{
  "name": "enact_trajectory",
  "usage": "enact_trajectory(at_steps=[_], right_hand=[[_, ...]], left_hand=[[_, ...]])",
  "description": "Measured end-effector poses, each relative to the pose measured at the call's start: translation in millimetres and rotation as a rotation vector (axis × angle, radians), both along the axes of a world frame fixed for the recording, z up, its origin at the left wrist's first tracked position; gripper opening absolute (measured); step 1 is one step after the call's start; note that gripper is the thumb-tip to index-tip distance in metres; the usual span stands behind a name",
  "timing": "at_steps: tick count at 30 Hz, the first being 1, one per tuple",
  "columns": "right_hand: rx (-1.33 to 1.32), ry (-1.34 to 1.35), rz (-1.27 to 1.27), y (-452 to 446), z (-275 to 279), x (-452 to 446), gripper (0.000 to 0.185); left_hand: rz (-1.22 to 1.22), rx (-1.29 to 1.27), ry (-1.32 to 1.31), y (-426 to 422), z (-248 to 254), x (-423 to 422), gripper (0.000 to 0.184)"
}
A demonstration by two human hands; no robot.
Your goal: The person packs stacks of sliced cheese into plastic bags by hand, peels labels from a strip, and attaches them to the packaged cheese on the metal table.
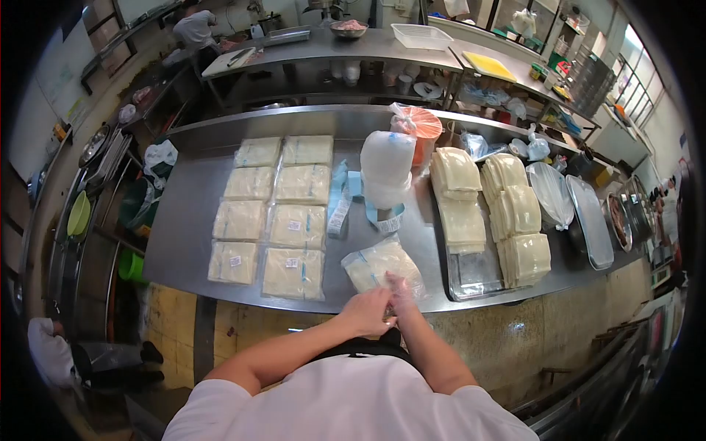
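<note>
A clear plastic bag of pale square dough sheets (pixel 379 266) with a blue stripe lies tilted at the table's front edge. My left hand (pixel 368 312) is closed at its near end, where the loose plastic gathers. Just right of it, my right hand (pixel 401 292) grips the same end, its fingers slightly blurred. Beyond the bag lie strips of printed labels (pixel 384 220) on blue backing, beside a bundle of clear plastic bags (pixel 387 165). To the right, stacks of unwrapped dough sheets (pixel 523 220) rest on a metal tray (pixel 474 275).
Several packed bags of sheets (pixel 296 226) lie in two columns on the left of the steel table (pixel 187 220). An orange-and-clear bag (pixel 421 132) stands at the back. A lidded tray (pixel 590 220) is at the far right. Two other people (pixel 195 29) (pixel 51 353) are on the left.
</note>
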State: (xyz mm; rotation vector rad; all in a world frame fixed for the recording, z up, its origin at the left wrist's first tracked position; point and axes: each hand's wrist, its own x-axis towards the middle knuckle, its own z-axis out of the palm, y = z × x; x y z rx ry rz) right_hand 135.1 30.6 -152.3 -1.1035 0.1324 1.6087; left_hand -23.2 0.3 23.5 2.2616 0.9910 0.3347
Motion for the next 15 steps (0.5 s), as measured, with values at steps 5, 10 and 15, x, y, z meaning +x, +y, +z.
enact_trajectory(at_steps=[5,10,15], right_hand=[[0.059,0.072,-0.051,1.5,63.9,-28.1,0.048],[0.035,-0.073,-0.028,15.3,29.2,-35.5,0.043],[0.086,-0.179,-0.156,2.1,121.8,-70.5,0.036]], left_hand=[[0.013,-0.001,0.242,0.6,-38.0,-22.5,0.018],[0.026,0.071,-0.194,-1.1,-17.6,-34.5,0.010],[-0.047,0.015,-0.342,-10.7,-6.7,-54.2,0.011]])
